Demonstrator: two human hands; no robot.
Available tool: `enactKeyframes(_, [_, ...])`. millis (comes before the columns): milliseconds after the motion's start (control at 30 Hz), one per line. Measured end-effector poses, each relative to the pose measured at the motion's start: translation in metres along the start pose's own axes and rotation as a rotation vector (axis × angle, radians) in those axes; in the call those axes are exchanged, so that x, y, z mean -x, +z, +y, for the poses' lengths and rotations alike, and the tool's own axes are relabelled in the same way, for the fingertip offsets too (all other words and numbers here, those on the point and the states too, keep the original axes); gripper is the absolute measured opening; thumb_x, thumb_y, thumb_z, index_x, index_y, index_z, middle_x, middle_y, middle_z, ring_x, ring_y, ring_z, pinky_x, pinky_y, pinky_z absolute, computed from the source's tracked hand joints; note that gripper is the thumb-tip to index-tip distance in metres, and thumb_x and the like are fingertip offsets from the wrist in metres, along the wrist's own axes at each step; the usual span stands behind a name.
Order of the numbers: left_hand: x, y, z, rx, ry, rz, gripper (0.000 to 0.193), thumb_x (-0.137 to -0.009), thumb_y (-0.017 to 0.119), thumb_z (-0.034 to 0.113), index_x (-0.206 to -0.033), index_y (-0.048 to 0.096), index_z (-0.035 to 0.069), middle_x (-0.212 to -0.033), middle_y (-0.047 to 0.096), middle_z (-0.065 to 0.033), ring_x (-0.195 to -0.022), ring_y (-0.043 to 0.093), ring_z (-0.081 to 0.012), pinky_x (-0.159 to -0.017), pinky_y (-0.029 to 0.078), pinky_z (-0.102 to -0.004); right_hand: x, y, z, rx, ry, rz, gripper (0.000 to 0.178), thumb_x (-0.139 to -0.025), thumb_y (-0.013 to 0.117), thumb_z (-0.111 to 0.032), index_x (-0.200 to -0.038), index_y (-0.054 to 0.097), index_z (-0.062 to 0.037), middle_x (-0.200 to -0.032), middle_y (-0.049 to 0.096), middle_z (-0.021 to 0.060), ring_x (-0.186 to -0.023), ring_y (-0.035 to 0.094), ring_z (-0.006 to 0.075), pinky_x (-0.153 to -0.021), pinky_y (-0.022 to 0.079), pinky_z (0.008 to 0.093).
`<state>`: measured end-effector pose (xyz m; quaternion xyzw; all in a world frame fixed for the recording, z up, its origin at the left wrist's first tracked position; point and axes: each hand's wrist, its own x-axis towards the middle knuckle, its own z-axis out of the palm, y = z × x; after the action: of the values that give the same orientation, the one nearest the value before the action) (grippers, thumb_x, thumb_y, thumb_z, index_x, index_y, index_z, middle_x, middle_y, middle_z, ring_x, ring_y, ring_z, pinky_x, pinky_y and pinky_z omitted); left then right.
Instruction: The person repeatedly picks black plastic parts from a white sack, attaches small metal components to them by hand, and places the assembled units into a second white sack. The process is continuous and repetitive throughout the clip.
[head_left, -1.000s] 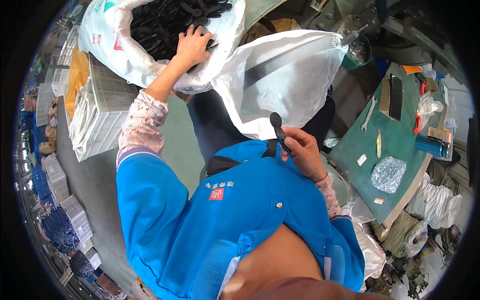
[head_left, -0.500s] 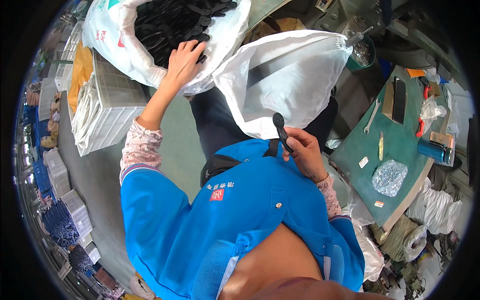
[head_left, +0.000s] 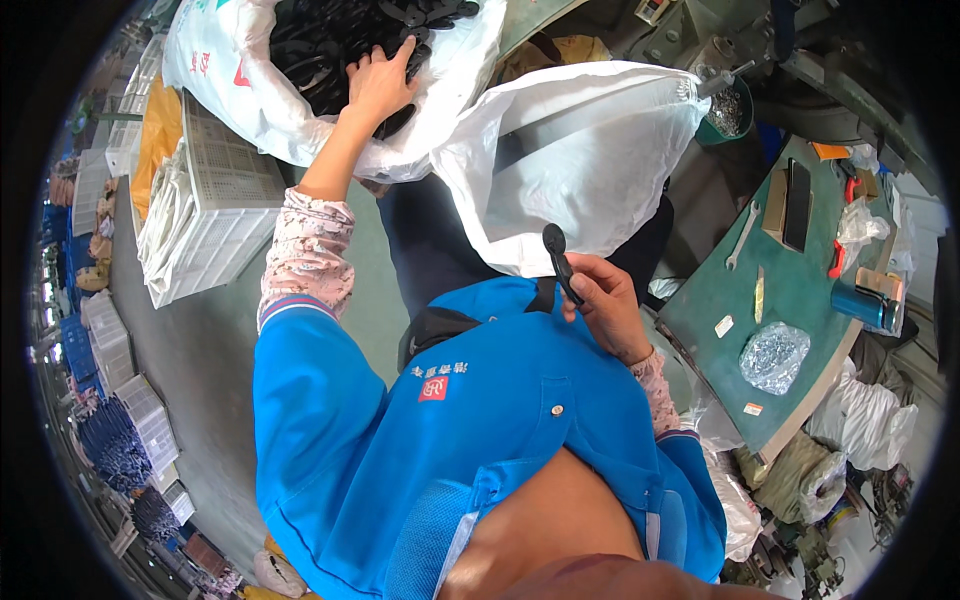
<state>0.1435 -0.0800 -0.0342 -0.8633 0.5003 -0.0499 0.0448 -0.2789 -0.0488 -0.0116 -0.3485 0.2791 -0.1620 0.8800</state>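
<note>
My left hand (head_left: 380,85) reaches far out into a big white sack (head_left: 240,90) filled with several black plastic parts (head_left: 330,40); its fingers rest spread on the pile, and I cannot see anything gripped. My right hand (head_left: 605,305) stays close to my chest, closed around a slim black part with a round end (head_left: 556,255) that sticks up from the fingers. A second white bag (head_left: 590,150) lies open across my lap, just beyond the right hand.
A white slatted crate (head_left: 215,215) stands at my left beside the sack. At my right is a green worktable (head_left: 800,300) with a wrench, a phone, a blue bottle and a clear bag of small metal pieces. Stacked crates line the left floor.
My left hand has stretched farther up into the sack of black parts. The right hand keeps the black part in about the same place.
</note>
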Motion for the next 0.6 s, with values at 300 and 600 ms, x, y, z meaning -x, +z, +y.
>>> enactKeyframes(300, [0.035,0.003,-0.003,0.125,0.149,0.198,0.059,-0.069,0.073,0.011,-0.125,0.055,0.021,-0.122,0.056,-0.0163,-0.11,0.053,-0.0353,-0.089,0.045,-0.0472,-0.002,-0.003,0.005,0.029,-0.109,-0.064,0.028,-0.089,0.059,-0.006,-0.116,0.055,0.0009,-0.097,0.064,0.0132,-0.08,0.064,0.0187,-0.072,0.054,0.03])
enactKeyframes(600, [-0.011,-0.019,-0.028,1.159,-0.143,0.361,0.039,-0.077,0.072,0.023,-0.108,0.064,0.002,-0.09,0.069,-0.0113,-0.081,0.067,-0.0196,-0.07,0.052,-0.0306,-0.003,0.01,-0.007,0.004,-0.155,-0.021,0.034,-0.09,0.051,0.0,-0.123,0.043,0.0009,-0.115,0.06,0.023,-0.092,0.068,0.0277,-0.071,0.058,0.0323])
